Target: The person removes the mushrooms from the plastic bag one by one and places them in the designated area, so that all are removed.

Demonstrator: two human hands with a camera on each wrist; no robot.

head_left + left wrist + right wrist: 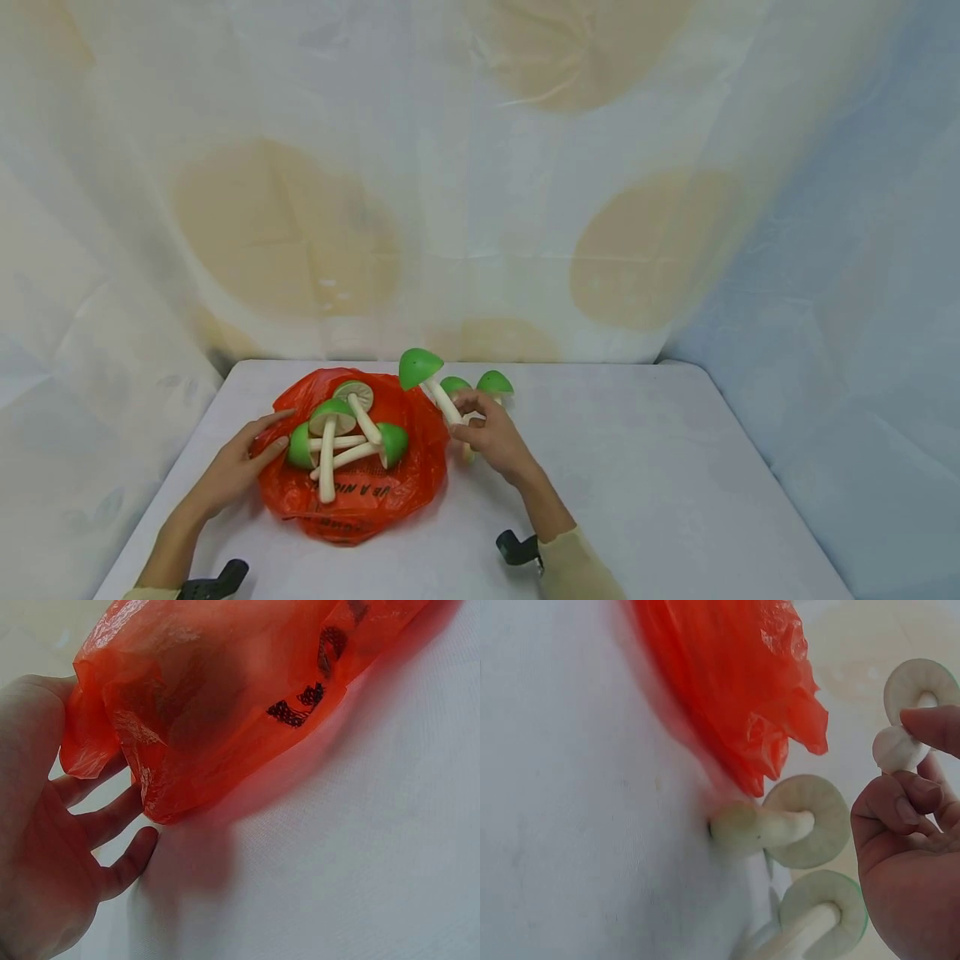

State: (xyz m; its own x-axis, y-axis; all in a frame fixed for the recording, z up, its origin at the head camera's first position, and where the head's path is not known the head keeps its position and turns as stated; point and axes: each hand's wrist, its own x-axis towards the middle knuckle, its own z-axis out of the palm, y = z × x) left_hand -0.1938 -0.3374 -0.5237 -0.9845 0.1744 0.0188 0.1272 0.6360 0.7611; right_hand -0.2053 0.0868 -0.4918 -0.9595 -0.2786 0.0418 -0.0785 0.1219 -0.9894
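My right hand (491, 437) pinches the lower stem of a green-capped toy mushroom (422, 369), tilted with its cap up and leftward, at the right side of an open red plastic bag (420, 417). The stem's rounded end (896, 750) shows between thumb and fingers in the right wrist view. Several similar mushrooms (327, 467) lie crossed in the bag. At the bag's left rim, my left hand (232, 471) holds the plastic between thumb and fingers; in the left wrist view some fingers (112, 817) are behind or below the red film.
More green-capped mushrooms (495, 383) stand on the white table (637, 467) behind my right hand, partly hidden by it; their pale undersides (806, 817) show in the right wrist view. A patterned cloth (480, 208) hangs behind the table.
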